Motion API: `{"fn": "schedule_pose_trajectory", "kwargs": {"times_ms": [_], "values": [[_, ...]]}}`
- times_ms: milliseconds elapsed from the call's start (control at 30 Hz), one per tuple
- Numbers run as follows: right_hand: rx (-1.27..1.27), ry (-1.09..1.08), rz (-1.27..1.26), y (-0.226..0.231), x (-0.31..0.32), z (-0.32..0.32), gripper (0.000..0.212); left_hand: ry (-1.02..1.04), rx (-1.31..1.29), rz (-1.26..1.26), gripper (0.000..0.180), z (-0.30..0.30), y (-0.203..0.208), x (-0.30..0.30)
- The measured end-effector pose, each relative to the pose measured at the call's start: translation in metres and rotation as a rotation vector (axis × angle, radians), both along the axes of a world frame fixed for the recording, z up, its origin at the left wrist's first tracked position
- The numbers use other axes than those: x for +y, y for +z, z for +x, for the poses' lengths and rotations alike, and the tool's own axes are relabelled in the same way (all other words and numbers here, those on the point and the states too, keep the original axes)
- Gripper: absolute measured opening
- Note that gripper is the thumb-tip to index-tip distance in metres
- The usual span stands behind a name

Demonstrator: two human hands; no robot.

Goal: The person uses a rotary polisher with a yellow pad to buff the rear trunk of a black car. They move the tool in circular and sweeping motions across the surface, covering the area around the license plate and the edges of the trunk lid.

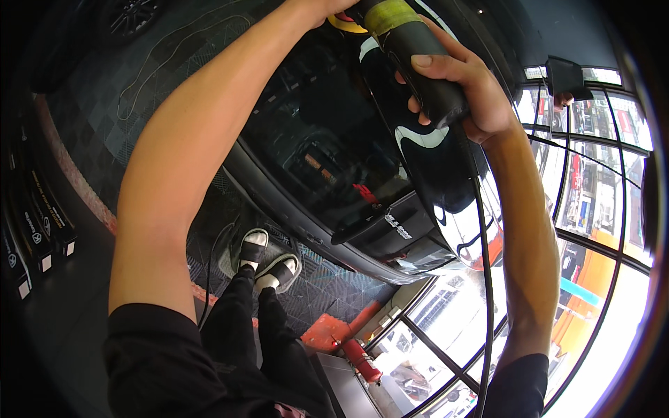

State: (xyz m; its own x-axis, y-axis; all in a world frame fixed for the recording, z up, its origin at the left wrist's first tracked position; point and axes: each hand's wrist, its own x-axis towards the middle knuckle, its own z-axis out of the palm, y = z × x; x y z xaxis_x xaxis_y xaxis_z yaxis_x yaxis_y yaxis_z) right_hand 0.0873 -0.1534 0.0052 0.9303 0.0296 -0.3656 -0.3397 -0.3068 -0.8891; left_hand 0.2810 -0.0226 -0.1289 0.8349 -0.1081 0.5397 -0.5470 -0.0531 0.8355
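A black handheld power polisher (426, 66) with a yellow-green band is held up at the top of the head view. My right hand (481, 83) wraps around the rear of its body, thumb along the upper side. At the top edge, my left hand (326, 5) reaches to the front end of the polisher; its fingers are cut off by the frame. Below that end shows part of a yellow disc-shaped pad (346, 25). A black cable (483, 237) runs from the tool down past my right forearm. Under my arms lies a glossy black car (446, 164) with a dark window (306, 132).
My feet in sandals (277, 273) stand on dark floor tiles. A red fire extinguisher (362, 362) is beside a grey cabinet (341, 383). Large framed windows (592, 188) are on the right, long black boxes (45, 209) on the left. A thin cord (143, 73) loops over the floor.
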Motion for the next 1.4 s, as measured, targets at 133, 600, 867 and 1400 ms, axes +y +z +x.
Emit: {"fn": "schedule_pose_trajectory", "kwargs": {"times_ms": [133, 600, 867, 1400], "values": [[0.057, -0.089, 0.107, 0.001, -0.001, -0.025, 0.092, 0.03, -0.179, 0.139, 0.037, -0.017, -0.005, -0.002], [0.0, -0.467, 0.223, -0.013, 0.0, -0.185, 0.095, -0.085, 0.21, -0.086, 0.034, -0.234, 0.065, -0.048], [0.0, -0.388, 0.181, -0.015, 0.003, -0.122, 0.101, -0.031, 0.209, -0.173, 0.025, -0.186, 0.057, -0.048], [0.004, -0.405, 0.289, -0.031, 0.0, -0.13, 0.106, -0.045, 0.18, -0.107, 0.04, -0.184, 0.054, -0.048]]}}
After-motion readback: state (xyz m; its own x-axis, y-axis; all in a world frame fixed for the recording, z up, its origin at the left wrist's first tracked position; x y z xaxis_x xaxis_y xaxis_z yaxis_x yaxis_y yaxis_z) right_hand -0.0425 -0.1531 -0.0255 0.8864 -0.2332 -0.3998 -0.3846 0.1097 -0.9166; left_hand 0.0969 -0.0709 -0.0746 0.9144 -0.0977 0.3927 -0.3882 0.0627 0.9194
